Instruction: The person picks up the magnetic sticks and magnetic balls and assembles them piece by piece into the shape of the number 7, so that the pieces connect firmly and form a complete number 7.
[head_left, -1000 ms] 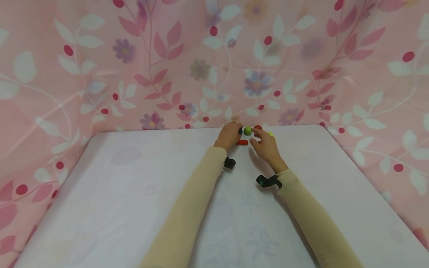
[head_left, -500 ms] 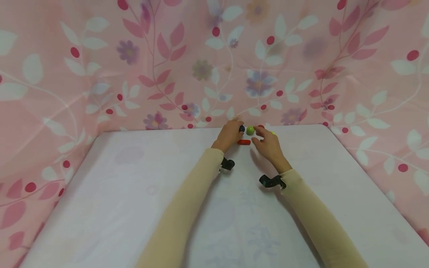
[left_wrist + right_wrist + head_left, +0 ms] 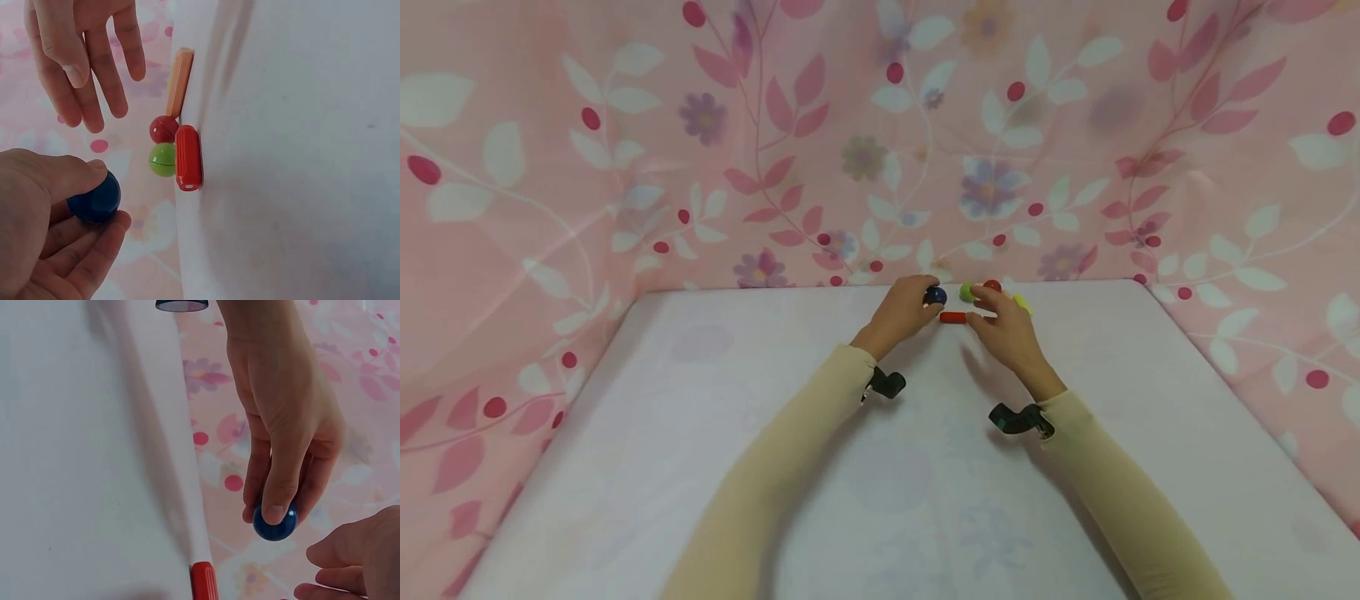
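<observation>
A person's left hand point(image 3: 897, 310) pinched a blue ball point(image 3: 936, 296) between thumb and fingers at the upper middle of the head view, near the far edge of a white-covered table point(image 3: 700, 433). Just to its right in the frame, the right hand point(image 3: 1006, 329) held nothing, its fingers parted and slightly bent, thumb close to the end of a red stick point(image 3: 952, 317). A green ball point(image 3: 966, 292) and a red ball point(image 3: 992, 285) sat behind that stick; an orange stick point(image 3: 180, 81) lay at the upper middle of the left wrist view. Something yellow point(image 3: 1022, 305) peeked out past the right hand, too covered for me to name. From the room, the grasp looked done and the ball seemed raised off the cloth, though not yet released. The remaining pieces lay ungripped, which suggested an early point in the work.
</observation>
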Tool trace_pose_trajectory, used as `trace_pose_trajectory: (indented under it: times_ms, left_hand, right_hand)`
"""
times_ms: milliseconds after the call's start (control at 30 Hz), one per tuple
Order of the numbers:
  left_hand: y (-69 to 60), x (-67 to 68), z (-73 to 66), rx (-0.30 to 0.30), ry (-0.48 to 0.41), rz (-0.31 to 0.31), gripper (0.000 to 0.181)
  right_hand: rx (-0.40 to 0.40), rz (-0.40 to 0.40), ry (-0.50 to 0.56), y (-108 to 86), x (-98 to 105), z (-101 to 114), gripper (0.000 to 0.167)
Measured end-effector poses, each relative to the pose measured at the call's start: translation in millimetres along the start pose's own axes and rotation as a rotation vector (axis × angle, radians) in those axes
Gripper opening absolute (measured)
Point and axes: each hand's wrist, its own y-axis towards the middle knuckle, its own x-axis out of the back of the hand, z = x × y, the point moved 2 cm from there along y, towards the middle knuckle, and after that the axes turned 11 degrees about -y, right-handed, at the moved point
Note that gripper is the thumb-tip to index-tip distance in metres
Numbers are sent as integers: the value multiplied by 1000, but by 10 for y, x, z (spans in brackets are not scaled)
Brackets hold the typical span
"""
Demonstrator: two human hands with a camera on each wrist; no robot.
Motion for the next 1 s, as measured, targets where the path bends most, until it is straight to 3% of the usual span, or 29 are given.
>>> trace_pose_trajectory:
  times_ms: [167,500,767,1000]
  left_hand:
    - [-195,66,-16,-20,-73,-10,41]
    - [-565,230,-89,-41,-44,0,44]
    - [-765,342,-96,-66,-30,-28,40]
    - [-878,399,-90,-73,-19,-38,41]
  right_hand:
    - [23,-1,53,-56,2,77,43]
    - [117,3,27,-174,-33,214,45]
    - [109,45,2,-271,-57,300,46]
    - [153,58,37,-363,-106,391,45]
